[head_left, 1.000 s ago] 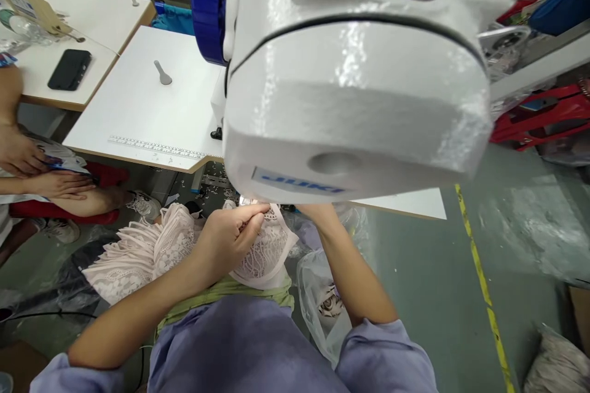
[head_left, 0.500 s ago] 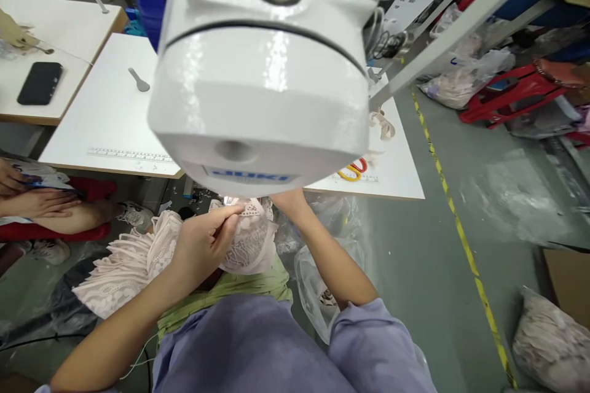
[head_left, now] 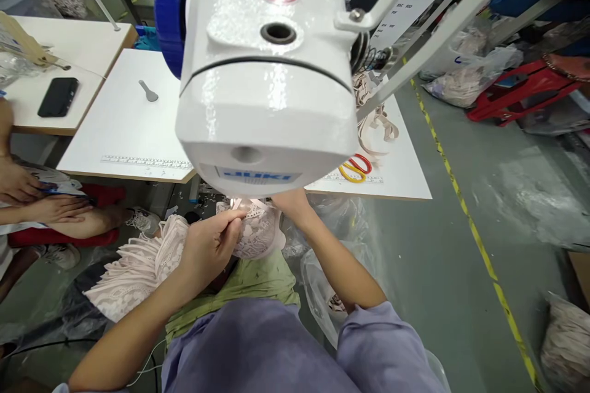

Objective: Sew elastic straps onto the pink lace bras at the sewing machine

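Note:
A pale pink lace bra cup (head_left: 258, 234) hangs over my lap, below the head of a white sewing machine (head_left: 267, 116). My left hand (head_left: 214, 242) is closed, thumb and forefinger pinching the cup's upper edge. At the cup's far right side is my right hand (head_left: 291, 204); the machine head hides its fingers, so its grip does not show. The needle area is also hidden. A thick bundle of similar pale lace pieces (head_left: 138, 267) lies left of my left hand.
Red-and-yellow-handled scissors (head_left: 354, 169) and beige strips (head_left: 378, 129) lie on the white table, right of the machine. A grey spoon-shaped tool (head_left: 148, 92) lies to its left. Another person's hands (head_left: 50, 202) are at far left. Plastic bags (head_left: 322, 295) hang beside my right arm.
The camera view has shifted, so more of the machine's top shows. My left hand still pinches the cup; both hands stay in nearly the same place under the machine head.

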{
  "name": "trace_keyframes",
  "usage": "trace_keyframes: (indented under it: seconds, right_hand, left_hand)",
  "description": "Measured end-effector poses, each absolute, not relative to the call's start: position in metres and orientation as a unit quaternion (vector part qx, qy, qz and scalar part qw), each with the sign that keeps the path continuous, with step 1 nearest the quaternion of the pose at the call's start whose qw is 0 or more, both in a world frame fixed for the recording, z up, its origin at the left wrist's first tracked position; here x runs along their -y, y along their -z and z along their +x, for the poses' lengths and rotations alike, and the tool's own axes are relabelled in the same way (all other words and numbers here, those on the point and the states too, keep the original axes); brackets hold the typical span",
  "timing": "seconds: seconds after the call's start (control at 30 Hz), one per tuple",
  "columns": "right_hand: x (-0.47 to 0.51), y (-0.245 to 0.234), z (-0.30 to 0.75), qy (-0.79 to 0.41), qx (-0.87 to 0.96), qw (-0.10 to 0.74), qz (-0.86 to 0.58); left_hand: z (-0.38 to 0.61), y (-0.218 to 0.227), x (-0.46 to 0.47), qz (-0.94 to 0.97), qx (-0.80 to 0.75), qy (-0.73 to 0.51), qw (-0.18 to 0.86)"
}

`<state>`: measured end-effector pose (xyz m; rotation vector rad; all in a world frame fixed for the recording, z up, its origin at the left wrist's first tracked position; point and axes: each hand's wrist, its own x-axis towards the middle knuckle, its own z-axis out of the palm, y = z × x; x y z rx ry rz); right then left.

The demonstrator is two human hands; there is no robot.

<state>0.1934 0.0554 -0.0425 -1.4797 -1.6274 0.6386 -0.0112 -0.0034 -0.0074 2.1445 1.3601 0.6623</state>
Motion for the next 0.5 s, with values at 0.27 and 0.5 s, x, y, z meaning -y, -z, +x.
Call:
trace_keyframes:
  seconds: [0.27, 0.5]
  right_hand:
    - [-0.053, 0.046, 0.197, -0.236, 0.651, 0.436, -0.575]
    - [-0.052, 0.046, 0.199, -0.254, 0.637, 0.453, -0.569]
  left_hand:
    - [-0.01, 0.014, 0.007, 0.789, -0.487, -0.247, 0.282]
    - [-0.018, 0.022, 0.01, 0.781, -0.52, -0.237, 0.25]
